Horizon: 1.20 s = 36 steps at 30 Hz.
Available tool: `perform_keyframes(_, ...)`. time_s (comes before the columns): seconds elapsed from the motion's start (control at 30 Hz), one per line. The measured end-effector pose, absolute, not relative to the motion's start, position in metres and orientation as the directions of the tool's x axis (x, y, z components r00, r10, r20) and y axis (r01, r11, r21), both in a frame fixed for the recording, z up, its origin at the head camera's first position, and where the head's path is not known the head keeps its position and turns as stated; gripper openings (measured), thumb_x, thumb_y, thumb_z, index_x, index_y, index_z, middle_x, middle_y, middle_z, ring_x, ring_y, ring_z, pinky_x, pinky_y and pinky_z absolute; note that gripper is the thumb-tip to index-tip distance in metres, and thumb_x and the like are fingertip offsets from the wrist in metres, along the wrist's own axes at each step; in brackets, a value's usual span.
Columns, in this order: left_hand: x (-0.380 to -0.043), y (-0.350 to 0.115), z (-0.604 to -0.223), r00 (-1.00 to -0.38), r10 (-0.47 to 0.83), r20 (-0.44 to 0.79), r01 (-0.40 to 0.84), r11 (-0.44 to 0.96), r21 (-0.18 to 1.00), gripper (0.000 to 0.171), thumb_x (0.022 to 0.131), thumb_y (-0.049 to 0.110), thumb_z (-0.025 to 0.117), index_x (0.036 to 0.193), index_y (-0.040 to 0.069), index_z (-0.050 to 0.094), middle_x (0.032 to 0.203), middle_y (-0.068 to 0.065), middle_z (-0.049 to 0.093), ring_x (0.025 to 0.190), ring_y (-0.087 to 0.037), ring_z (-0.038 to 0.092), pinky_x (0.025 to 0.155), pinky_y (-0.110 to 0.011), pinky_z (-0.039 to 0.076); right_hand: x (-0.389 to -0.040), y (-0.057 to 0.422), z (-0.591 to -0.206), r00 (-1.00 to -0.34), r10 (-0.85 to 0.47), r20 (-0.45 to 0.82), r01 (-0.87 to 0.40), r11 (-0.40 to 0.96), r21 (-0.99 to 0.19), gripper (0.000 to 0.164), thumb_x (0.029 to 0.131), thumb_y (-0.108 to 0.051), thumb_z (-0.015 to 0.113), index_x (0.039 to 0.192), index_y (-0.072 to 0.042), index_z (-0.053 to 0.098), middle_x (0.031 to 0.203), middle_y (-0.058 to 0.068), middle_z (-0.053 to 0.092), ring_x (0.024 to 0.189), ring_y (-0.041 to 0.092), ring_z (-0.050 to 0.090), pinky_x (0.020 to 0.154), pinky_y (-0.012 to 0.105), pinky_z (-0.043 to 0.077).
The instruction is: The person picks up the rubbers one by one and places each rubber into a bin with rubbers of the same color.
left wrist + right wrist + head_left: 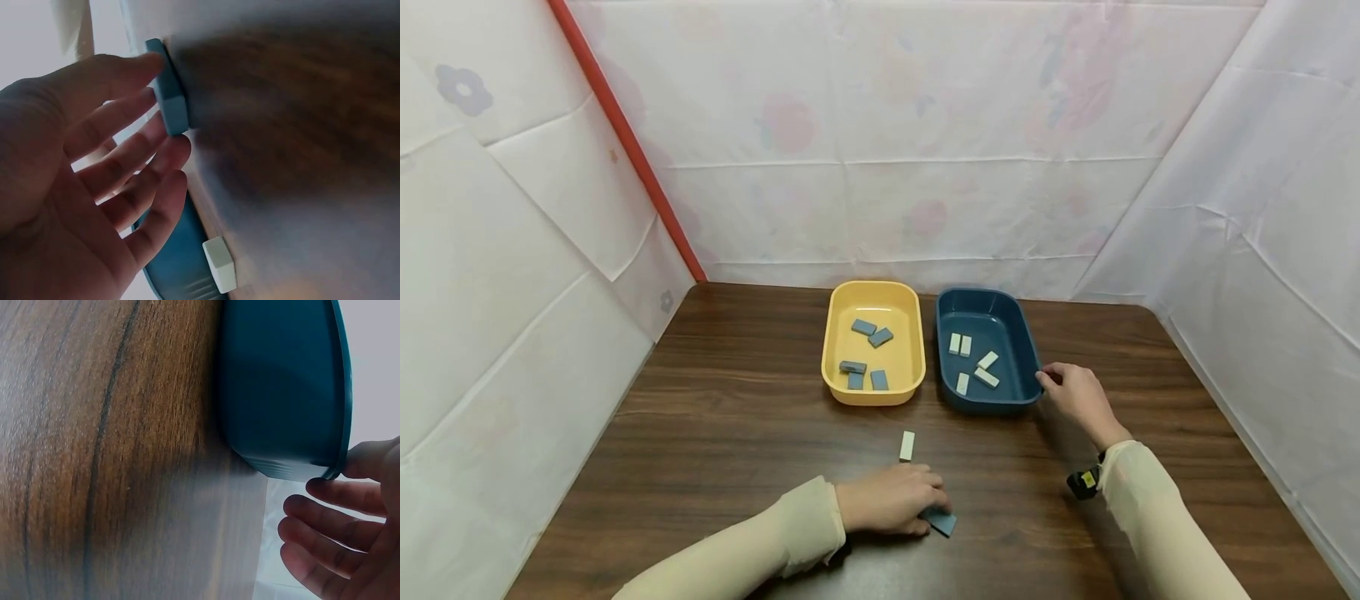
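My left hand (895, 498) pinches a blue-grey block (942, 522) between thumb and fingers, low at the table surface. In the left wrist view, the thumb lies on one face of this block (170, 94). A white block (907, 446) lies just beyond the left hand. My right hand (1078, 400) holds the near right corner of a dark blue tray (992, 407). In the right wrist view, thumb and index finger meet at the tray's rim (345, 412), while the other fingers hang loosely below. Several white blocks (987, 377) lie inside the blue tray.
A yellow tray (872, 398) stands left of the blue one, with several blue-grey blocks (880, 337) in it. Both trays stand towards the back of the brown wooden table (730, 433). White patterned sheets (880, 167) hang behind and at both sides.
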State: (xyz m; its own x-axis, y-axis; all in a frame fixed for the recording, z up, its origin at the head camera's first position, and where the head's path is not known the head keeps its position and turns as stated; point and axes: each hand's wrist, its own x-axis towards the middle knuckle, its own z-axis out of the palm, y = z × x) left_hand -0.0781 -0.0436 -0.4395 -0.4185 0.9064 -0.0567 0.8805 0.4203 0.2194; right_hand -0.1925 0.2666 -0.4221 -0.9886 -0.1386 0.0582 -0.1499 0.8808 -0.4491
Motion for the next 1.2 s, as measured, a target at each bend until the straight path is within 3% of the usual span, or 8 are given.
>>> perform_keyframes(0.27, -0.081, -0.042, -0.440, -0.447, 0.892, -0.069, 0.859, 0.450, 0.245, 0.026, 0.086, 0.026, 0.074, 0.111, 0.022, 0.070, 0.100, 0.011, 0.065, 0.090, 0.000, 0.058, 0.076, -0.011, 0.044, -0.192, 0.267, -0.425, -0.988, -0.146, 0.059, -0.156, 0.869, -0.469, 0.035, 0.100, -0.022, 0.054, 0.116, 0.006, 0.067, 0.107, 0.024, 0.070, 0.087, 0.029, 0.065, 0.075, 0.046, 0.053)
perform_keyframes(0.47, -0.088, -0.046, -0.417, -0.497, 0.867, -0.039, 0.843, 0.493, 0.218, 0.028, 0.086, 0.027, 0.074, 0.113, 0.019, 0.071, 0.099, 0.009, 0.065, 0.090, -0.001, 0.059, 0.079, -0.014, 0.047, -0.193, 0.267, -0.425, -0.989, -0.139, 0.050, -0.146, 0.869, -0.472, 0.034, 0.100, -0.022, 0.053, 0.116, 0.005, 0.067, 0.106, 0.023, 0.070, 0.085, 0.026, 0.064, 0.074, 0.044, 0.052)
perform_keyframes(0.7, -0.102, -0.060, -0.382, -0.636, 0.770, 0.054, 0.754, 0.605, 0.257, 0.032, 0.087, 0.024, 0.073, 0.117, 0.014, 0.071, 0.101, 0.004, 0.064, 0.089, -0.006, 0.055, 0.081, -0.020, 0.048, -0.194, 0.267, -0.425, -0.988, -0.144, 0.062, -0.157, 0.867, -0.473, 0.035, 0.100, -0.023, 0.054, 0.115, 0.006, 0.067, 0.106, 0.023, 0.070, 0.083, 0.025, 0.063, 0.073, 0.044, 0.052)
perform_keyframes(0.93, -0.121, -0.073, -0.366, -0.735, 0.665, 0.131, 0.669, 0.682, 0.296, 0.026, 0.084, 0.018, 0.072, 0.109, 0.012, 0.073, 0.097, 0.002, 0.065, 0.084, -0.009, 0.056, 0.075, -0.023, 0.048, -0.193, 0.270, -0.424, -0.989, -0.139, 0.047, -0.144, 0.870, -0.472, 0.035, 0.100, -0.022, 0.054, 0.116, 0.006, 0.067, 0.105, 0.023, 0.070, 0.082, 0.025, 0.063, 0.071, 0.042, 0.052)
perform_keyframes(1.2, -0.166, -0.097, -0.354, -0.888, 0.450, 0.097, 0.453, 0.816, 0.359, 0.022, 0.084, 0.017, 0.074, 0.105, 0.011, 0.073, 0.102, -0.002, 0.070, 0.091, -0.016, 0.063, 0.081, -0.033, 0.052, -0.195, 0.271, -0.425, -0.984, -0.160, 0.078, -0.178, 0.863, -0.472, 0.034, 0.099, -0.023, 0.054, 0.113, 0.006, 0.068, 0.099, 0.021, 0.072, 0.079, 0.025, 0.064, 0.069, 0.042, 0.052)
